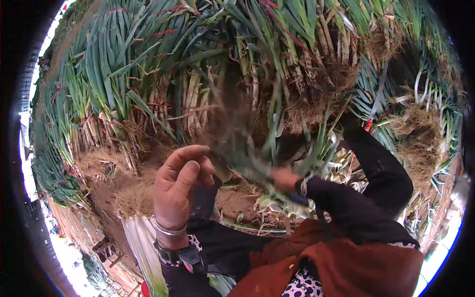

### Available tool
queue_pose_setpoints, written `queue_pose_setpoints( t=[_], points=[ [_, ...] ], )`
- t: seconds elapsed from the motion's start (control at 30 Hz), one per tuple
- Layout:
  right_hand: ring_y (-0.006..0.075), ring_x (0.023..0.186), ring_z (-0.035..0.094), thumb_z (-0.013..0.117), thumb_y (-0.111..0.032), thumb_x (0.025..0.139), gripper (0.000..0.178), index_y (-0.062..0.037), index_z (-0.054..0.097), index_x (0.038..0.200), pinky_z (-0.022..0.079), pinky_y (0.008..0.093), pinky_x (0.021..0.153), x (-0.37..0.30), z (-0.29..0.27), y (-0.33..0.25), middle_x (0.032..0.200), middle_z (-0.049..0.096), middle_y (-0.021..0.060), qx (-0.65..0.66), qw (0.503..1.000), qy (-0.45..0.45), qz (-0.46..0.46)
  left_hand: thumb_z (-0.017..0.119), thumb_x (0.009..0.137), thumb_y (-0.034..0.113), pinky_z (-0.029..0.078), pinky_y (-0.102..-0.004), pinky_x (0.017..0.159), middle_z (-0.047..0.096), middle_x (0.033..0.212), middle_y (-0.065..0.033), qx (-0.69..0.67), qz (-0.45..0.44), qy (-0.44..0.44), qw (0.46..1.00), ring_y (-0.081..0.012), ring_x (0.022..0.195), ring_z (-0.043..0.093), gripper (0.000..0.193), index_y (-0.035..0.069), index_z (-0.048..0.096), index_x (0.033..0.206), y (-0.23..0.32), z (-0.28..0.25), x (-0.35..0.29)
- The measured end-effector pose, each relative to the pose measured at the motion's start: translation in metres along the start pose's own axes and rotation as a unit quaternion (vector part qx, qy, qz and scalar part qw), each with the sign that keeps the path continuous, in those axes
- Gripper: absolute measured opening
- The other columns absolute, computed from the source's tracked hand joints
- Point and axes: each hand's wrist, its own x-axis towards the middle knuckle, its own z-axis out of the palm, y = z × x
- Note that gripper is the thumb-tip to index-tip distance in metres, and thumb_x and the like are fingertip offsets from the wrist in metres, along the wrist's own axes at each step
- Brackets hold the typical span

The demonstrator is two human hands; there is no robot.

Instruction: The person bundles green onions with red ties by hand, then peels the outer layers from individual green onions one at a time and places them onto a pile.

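My left hand (179, 185) is raised left of the middle, with a metal bangle and a dark wristwatch (184, 257). Its fingers are loosely curled, the thumb stands apart from them, and nothing shows between them. To its right, my right hand (286, 179) is smeared by motion and looks closed around blurred long green onion leaves (247, 166). These streak up and left from it. Just below that hand is a dark, narrow object (298, 199), too blurred to name. White onion stalks (141, 242) lie beside my left wrist.
Tied bundles of long green onions (106, 64) stand along the far side, roots toward me. More onions with bushy roots (418, 121) lie at the right. Loose peeled leaves (282, 208) litter the soil (235, 200) near my legs. Brown roots (134, 198) lie beside my left hand.
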Motion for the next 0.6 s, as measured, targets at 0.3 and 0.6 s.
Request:
queue_pose_setpoints(
  t=[0.3,0.6],
  points=[
    [0.0323,0.074,0.058,0.060,-0.029,0.076,0.025,-0.0044,0.056,0.080,0.045,0.0446,0.065,0.020,-0.038,-0.017,0.084,0.059,0.0146,0.011,1.000,0.025,0.014,0.050,0.089,0.011,0.045,-0.0214,0.067,0.058,0.084,-0.0051,0.002,-0.003,-0.015,1.000,-0.0092,0.072,0.054,0.024,-0.002,0.053,0.109,-0.004,0.005,-0.004],
    [0.0337,0.084,0.063,0.060,-0.025,0.077,0.043,0.0013,0.048,0.109,0.050,0.0453,0.065,0.098,-0.252,0.063,0.092,0.062,0.0221,-0.123,0.888,0.285,0.340,0.050,0.089,0.011,0.045,-0.0215,0.065,0.059,0.083,-0.0049,0.045,-0.021,-0.011,0.999,-0.0084,0.070,0.053,0.024,-0.002,0.053,0.109,-0.003,0.015,0.010]
  ],
)
